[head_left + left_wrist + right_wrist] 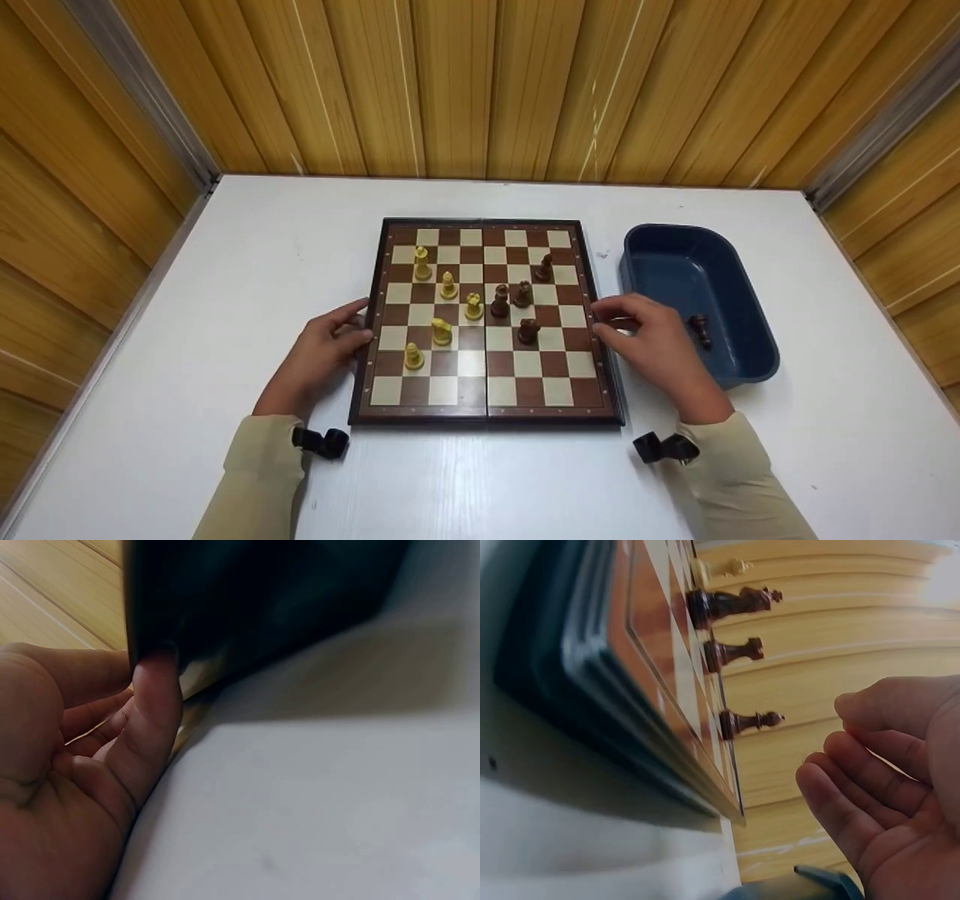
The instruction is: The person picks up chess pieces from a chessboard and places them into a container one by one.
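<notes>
A brown-and-cream chessboard [465, 411] lies flat between both hands. My left hand [324, 352] is at its left rim, with the thumb and index fingertips touching the edge a little apart; in the left wrist view the thumb [156, 690] rests against the dark side. Beside the right rim is my right hand [660, 349], its fingers loosely bent with nothing between them; the right wrist view shows it apart from the board. Several yellow chess pieces, one a knight [442, 331], stand on the left half. Brown ones, including a king [500, 301] and a bishop [545, 268], stand on the right.
Right of the board, a blue plastic bin [763, 367] sits close behind my right hand. One brown chess piece [701, 331] lies on its side in it. The white table [285, 232] ends at a wood-patterned wall [450, 90] at the back.
</notes>
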Action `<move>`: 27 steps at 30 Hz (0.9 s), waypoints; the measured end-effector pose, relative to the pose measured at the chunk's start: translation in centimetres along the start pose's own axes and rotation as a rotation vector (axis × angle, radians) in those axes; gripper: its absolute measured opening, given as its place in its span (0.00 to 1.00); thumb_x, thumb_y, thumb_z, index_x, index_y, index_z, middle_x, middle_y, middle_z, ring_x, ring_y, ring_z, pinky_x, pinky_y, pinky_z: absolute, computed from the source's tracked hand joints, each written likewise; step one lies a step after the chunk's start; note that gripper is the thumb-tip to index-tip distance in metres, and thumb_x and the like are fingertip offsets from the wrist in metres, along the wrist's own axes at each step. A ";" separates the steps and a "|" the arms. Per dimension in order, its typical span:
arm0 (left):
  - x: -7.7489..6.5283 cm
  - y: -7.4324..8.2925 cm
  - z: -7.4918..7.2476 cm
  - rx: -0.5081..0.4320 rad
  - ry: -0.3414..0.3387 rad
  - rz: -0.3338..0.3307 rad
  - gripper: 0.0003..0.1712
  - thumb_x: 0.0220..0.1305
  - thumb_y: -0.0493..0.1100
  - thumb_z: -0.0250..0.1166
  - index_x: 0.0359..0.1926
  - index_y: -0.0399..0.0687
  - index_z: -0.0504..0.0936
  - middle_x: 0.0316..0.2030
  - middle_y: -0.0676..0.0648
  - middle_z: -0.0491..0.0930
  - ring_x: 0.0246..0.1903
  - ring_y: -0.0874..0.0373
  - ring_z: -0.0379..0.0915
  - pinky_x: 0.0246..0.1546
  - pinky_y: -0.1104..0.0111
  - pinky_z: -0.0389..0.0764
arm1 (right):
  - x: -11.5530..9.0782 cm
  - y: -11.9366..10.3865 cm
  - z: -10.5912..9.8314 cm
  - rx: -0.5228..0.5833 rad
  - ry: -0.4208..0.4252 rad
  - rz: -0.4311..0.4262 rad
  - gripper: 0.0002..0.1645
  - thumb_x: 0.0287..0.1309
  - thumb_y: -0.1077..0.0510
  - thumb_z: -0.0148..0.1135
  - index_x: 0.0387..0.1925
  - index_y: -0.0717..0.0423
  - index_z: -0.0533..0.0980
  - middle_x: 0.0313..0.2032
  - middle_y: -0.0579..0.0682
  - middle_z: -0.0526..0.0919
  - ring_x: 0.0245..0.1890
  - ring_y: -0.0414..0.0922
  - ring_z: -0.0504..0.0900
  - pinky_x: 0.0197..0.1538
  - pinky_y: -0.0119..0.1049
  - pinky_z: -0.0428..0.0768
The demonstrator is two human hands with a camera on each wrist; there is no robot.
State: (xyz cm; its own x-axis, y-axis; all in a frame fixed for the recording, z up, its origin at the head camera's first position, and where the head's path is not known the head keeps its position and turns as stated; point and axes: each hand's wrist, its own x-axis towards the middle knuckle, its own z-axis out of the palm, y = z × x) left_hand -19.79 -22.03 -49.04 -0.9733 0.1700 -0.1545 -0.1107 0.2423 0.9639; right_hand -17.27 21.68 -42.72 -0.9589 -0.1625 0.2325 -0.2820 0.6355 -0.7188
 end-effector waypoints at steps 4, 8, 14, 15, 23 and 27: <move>0.0 0.1 0.0 -0.015 -0.006 -0.019 0.33 0.66 0.37 0.61 0.71 0.49 0.64 0.52 0.37 0.72 0.34 0.60 0.77 0.33 0.70 0.80 | 0.1 -0.2 0.9 0.059 -0.017 -0.021 0.14 0.54 0.66 0.68 0.45 0.61 0.82 0.42 0.54 0.84 0.43 0.49 0.83 0.51 0.42 0.82; -0.1 0.2 0.2 -0.033 -0.012 -0.022 0.33 0.66 0.37 0.61 0.71 0.50 0.64 0.53 0.37 0.71 0.36 0.58 0.78 0.33 0.69 0.81 | 0.3 -0.7 1.5 0.052 -0.025 -0.041 0.15 0.53 0.67 0.68 0.44 0.62 0.82 0.41 0.53 0.84 0.41 0.48 0.84 0.49 0.42 0.83; 0.0 0.1 0.2 -0.033 -0.010 -0.016 0.33 0.66 0.37 0.61 0.71 0.49 0.64 0.53 0.37 0.71 0.37 0.58 0.78 0.34 0.69 0.81 | 0.6 -1.4 2.0 0.002 -0.052 -0.029 0.14 0.54 0.64 0.69 0.45 0.60 0.82 0.42 0.51 0.85 0.39 0.44 0.84 0.45 0.34 0.83; 0.1 0.0 0.2 -0.031 -0.008 -0.017 0.33 0.66 0.37 0.61 0.71 0.49 0.64 0.52 0.37 0.71 0.36 0.58 0.78 0.33 0.69 0.81 | 0.6 -1.5 2.1 -0.003 -0.062 -0.022 0.15 0.55 0.63 0.68 0.45 0.60 0.82 0.42 0.50 0.85 0.40 0.44 0.84 0.44 0.33 0.83; 0.2 -0.1 0.1 -0.046 -0.012 -0.005 0.33 0.66 0.36 0.60 0.71 0.48 0.64 0.50 0.38 0.73 0.31 0.60 0.76 0.29 0.70 0.79 | 1.1 -2.0 3.1 -0.017 -0.154 0.014 0.16 0.57 0.57 0.68 0.48 0.53 0.81 0.46 0.48 0.84 0.44 0.45 0.83 0.47 0.38 0.81; 0.1 -0.3 0.0 -0.067 -0.006 0.004 0.33 0.66 0.35 0.60 0.71 0.47 0.64 0.49 0.39 0.73 0.31 0.60 0.76 0.29 0.70 0.79 | 1.4 -2.2 3.8 -0.017 -0.182 -0.001 0.15 0.57 0.56 0.68 0.48 0.51 0.81 0.49 0.49 0.84 0.47 0.47 0.83 0.51 0.45 0.80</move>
State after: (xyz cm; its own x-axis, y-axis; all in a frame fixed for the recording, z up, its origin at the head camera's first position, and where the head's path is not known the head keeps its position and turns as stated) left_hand -19.87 -22.05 -49.31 -0.9724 0.1768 -0.1522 -0.1207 0.1772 0.9767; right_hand -18.10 17.18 -43.26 -0.9489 -0.2959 0.1098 -0.2839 0.6479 -0.7068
